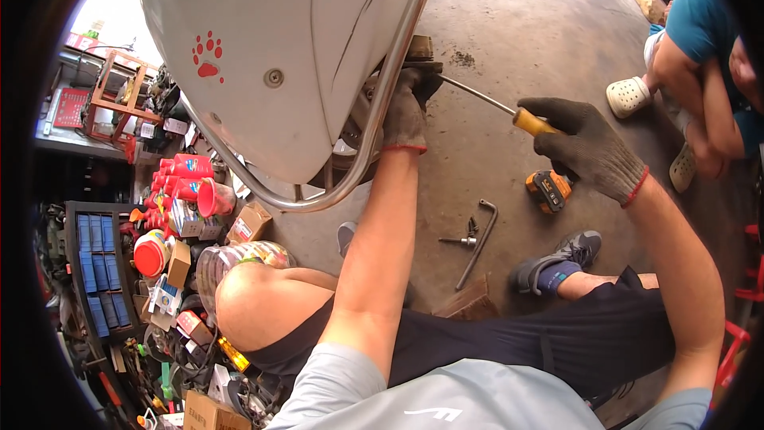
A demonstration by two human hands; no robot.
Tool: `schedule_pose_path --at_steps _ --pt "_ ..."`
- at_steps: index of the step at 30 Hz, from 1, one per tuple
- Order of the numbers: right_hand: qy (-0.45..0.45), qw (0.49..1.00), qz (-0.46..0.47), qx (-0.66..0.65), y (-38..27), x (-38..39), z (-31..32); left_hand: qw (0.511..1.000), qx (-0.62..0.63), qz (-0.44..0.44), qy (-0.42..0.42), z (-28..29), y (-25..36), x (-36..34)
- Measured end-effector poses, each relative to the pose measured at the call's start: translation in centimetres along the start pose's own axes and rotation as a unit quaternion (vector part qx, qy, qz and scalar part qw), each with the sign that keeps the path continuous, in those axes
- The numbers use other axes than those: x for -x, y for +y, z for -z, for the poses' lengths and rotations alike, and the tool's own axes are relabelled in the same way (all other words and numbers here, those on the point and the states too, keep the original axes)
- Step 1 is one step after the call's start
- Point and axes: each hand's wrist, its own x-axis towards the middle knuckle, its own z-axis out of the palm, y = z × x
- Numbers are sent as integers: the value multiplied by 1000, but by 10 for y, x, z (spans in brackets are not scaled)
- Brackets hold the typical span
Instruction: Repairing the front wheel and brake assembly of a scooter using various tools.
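In a dark grey glove with a red cuff, my right hand [593, 143] grips the yellow handle of a screwdriver [532, 122]. Its long metal shaft slants up and left, and the tip ends at a dark part beside my left hand [407, 111]. That hand, gloved alike, is closed around something behind the bent metal guard bar [380, 123]; what its fingers hold is hidden. Above and left stands the white body panel [263, 56] of a scooter-like vehicle, with a red paw mark, a screw and a long crack. A brownish block [419, 48] shows beyond my left fingers.
On the concrete floor lie a cordless tool's battery end [549, 191], an L-shaped wrench [477, 245], a socket bit [459, 240] and some dark screws. Red bottles [191, 166], boxes and blue drawers [99, 271] crowd the left. Another person [700, 56] crouches at right.
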Motion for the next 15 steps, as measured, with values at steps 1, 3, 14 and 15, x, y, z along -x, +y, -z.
schedule_pose_path --at_steps 1,3,14,15 --pt "-13 1000 -10 -17 0 3 1 1000 -23 -15 -8 7 2 -5" --pt "-15 1000 -15 -3 18 3 3 999 -43 -25 -18 15 1 -9" --pt "30 999 -30 6 143 -56 -147 994 16 60 -95 -19 28 11" --pt "56 998 -30 -12 134 -58 -163 994 29 62 -80 -17 30 7"
